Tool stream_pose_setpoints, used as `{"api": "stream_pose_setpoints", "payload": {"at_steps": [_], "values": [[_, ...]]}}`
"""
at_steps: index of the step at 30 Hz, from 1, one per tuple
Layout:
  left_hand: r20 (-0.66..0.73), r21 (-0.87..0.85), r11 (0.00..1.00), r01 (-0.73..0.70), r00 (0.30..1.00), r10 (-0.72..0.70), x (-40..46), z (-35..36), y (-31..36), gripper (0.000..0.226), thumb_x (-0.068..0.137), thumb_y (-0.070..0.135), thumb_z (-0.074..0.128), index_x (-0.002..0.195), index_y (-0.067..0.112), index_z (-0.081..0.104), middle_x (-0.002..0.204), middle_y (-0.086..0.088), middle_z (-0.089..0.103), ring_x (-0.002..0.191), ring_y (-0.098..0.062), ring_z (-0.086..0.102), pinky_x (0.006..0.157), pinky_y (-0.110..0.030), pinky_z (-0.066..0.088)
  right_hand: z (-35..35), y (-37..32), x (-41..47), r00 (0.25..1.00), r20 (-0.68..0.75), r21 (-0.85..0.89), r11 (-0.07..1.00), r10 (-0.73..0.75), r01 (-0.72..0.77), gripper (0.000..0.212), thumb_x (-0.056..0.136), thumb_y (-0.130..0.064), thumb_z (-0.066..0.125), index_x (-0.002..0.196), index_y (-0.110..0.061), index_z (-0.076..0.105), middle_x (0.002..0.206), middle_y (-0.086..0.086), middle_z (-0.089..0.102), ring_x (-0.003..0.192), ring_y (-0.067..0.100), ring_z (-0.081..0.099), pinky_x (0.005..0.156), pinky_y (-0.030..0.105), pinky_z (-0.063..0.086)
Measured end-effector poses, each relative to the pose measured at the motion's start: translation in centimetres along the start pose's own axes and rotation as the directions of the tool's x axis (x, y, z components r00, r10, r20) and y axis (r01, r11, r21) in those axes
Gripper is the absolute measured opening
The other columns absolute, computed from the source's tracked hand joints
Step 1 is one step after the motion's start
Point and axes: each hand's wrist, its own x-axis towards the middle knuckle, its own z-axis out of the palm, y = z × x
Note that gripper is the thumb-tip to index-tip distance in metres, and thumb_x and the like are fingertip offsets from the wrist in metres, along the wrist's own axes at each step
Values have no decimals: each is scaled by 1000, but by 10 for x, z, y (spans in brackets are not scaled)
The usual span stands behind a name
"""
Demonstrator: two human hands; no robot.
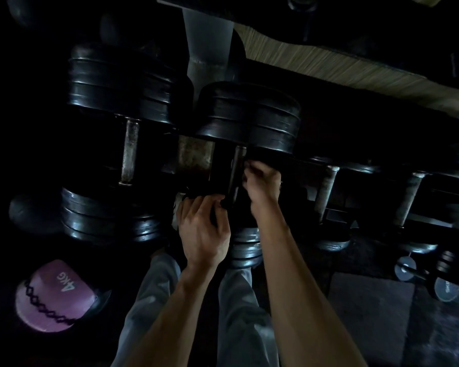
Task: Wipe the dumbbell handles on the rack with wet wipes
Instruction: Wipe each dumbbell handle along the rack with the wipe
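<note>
Your forearms run up the middle of the view, with grey trouser legs (154,295) below them and a pink 4 KG ball (53,295) on the floor at near left. Your left hand (203,229) sits at the near end of the middle dumbbell handle (235,176), fingers curled over something dark; whether that is a wipe, the bar or the inner plate is lost in shadow. A pale scrap (176,210) shows just left of it, possibly a wipe. Your right hand (263,185) is farther up the same handle, fingers curled against its right side; what its grip closes on I cannot tell.

Risks, as I judge them:
- Wet metal is slick, so a hard push along the bar could send your knuckles into the far plates (249,117).
- Both hands sit between heavy plates; if the dumbbell rolls on the rack (195,154), fingers get pinched.
- Poor light makes missed patches likely.

Left of you, another dumbbell handle (130,152) looks rusty and could shred a wipe. Two wrapped handles (326,192) wait at right.
</note>
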Motion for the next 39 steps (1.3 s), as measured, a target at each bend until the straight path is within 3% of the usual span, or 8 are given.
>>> {"api": "stream_pose_setpoints", "payload": {"at_steps": [4,11,17,19,23,27,32,39], "values": [[2,-2,1000,1,1000,-1,-1,0,1,32,87,25,43,97,22,73,93,5,72,93,-20,61,97,-35,41,-8,0,-30,985,-89,-55,988,-148,144,12,97,-14,65,97,-17,77,69,-13,64,60,-2,62,59,7,48],[-3,9,1000,5,1000,-5,0,0,0,31,87,24,45,98,24,73,94,5,72,96,-20,61,100,-33,37,-2,-10,-18,982,-95,-88,984,-163,154,16,98,-10,62,101,-7,77,81,1,72,70,5,64,55,-1,37],[-10,15,1000,-15,1000,15,0,-1,1,31,86,23,45,98,23,73,93,6,72,93,-19,60,100,-32,36,6,-3,17,997,8,168,983,74,-75,37,92,0,63,68,-26,74,69,-1,66,78,24,60,76,43,54],[-8,16,1000,-11,1000,11,0,-1,2,31,86,23,45,97,23,74,93,5,72,94,-19,60,99,-33,37,4,-2,2,999,-53,160,987,-6,15,30,94,-12,68,71,-31,76,70,-2,69,73,18,65,72,40,58],[-9,16,1000,-15,1000,16,0,-2,1,33,85,24,43,97,22,74,93,4,72,94,-20,60,98,-36,40,-4,-2,-29,958,-144,-27,968,-250,248,16,99,-22,65,98,-12,78,77,-1,73,68,7,69,59,9,48],[-5,25,1000,-10,1000,10,0,-1,0,30,85,23,45,97,23,73,91,5,71,93,-20,59,99,-33,37,-2,-13,-22,947,-152,-125,956,-283,266,19,100,-14,62,108,-6,76,88,-1,74,67,-3,60,57,-1,39],[-8,19,1000,-18,1000,18,0,-1,1,32,88,25,43,97,23,74,92,6,72,93,-19,62,100,-32,37,0,-23,3,978,-151,-43,989,-143,138,16,97,-8,62,104,-5,76,83,2,73,58,-3,54,50,1,39],[-10,18,1000,-16,1000,16,0,-2,2,33,87,25,42,97,22,74,91,5,72,92,-20,61,100,-33,38,1,-8,-22,932,-195,-34,951,-307,306,20,99,-21,64,94,-6,77,76,1,73,62,0,62,57,5,43]]}}
